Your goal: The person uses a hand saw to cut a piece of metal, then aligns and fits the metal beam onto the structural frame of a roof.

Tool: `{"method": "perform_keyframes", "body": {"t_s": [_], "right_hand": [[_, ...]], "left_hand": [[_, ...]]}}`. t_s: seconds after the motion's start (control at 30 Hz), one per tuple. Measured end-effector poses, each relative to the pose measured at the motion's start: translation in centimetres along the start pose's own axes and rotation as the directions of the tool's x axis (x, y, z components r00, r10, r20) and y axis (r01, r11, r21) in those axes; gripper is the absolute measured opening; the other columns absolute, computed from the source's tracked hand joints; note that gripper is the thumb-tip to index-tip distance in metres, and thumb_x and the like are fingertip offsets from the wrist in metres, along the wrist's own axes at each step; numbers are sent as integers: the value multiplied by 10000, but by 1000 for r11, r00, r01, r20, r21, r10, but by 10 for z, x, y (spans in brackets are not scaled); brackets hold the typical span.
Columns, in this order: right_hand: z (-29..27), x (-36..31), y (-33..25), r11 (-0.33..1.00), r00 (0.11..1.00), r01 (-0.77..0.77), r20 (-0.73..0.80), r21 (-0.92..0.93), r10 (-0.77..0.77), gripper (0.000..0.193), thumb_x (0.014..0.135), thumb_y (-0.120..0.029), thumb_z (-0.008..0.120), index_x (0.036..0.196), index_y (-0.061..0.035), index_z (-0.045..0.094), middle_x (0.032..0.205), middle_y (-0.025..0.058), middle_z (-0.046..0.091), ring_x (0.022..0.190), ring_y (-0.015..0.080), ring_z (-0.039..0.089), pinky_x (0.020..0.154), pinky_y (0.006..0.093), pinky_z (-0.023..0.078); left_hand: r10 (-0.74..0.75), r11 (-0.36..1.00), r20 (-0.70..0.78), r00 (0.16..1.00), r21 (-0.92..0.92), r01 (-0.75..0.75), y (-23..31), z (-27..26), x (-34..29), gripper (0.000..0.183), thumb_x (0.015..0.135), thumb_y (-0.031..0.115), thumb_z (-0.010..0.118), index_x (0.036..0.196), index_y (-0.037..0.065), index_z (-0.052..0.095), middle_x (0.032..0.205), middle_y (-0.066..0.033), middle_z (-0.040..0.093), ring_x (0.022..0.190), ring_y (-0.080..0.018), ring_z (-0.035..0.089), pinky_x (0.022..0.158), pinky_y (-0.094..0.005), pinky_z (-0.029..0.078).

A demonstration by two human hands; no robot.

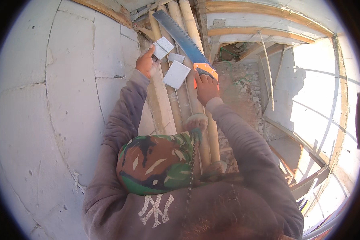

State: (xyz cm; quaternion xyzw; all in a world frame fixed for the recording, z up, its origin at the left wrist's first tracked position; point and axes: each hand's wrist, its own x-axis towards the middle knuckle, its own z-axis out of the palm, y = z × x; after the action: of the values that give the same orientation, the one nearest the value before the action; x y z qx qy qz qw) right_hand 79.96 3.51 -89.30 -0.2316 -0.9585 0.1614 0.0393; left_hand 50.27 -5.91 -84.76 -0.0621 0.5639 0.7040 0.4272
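Note:
My right hand [207, 86] is closed round the orange handle of a handsaw [183, 39]. Its long dark-blue toothed blade slants away up and to the left. My left hand [146, 64] grips a small pale grey block [163, 47] at its left edge; a dark line crosses the block's face. The saw blade passes to the right of this block, apart from it. A larger pale block [177, 75] lies on the poles between my hands. Next to it is a smaller pale piece [176, 58].
Several bamboo poles [175, 110] run lengthwise beneath me, beside a plank [161, 110]. A pale block wall [70, 52] rises close on the left. To the right, rubble [246, 86] lies lower down, near timber beams [264, 32] and a thin leaning stick [268, 68].

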Motion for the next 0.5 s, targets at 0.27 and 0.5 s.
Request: {"method": "perform_keyframes", "body": {"t_s": [0.27, 0.5], "right_hand": [[-9, 8, 10, 961, 991, -34, -115, 273, 68, 537, 933, -221, 732, 1433, -61, 615, 1191, 116, 672, 1114, 304, 669, 986, 456, 519], [-114, 35, 16, -64, 917, -388, 392, 920, 78, 488, 953, -321, 819, 1280, 24, 707, 1121, 79, 744, 982, 129, 685, 835, 302, 578]], "left_hand": [[3, 997, 208, 978, 70, -18, -3, 33, -51, 433, 1125, 303, 573, 1451, 21, 533, 1387, -112, 650, 1279, -266, 634, 1093, -481, 527], [-113, 980, 472, 874, 200, 19, -43, 77, -90, 438, 1111, 239, 609, 1440, -39, 529, 1372, -128, 650, 1262, -223, 645, 1130, -383, 513]]}}
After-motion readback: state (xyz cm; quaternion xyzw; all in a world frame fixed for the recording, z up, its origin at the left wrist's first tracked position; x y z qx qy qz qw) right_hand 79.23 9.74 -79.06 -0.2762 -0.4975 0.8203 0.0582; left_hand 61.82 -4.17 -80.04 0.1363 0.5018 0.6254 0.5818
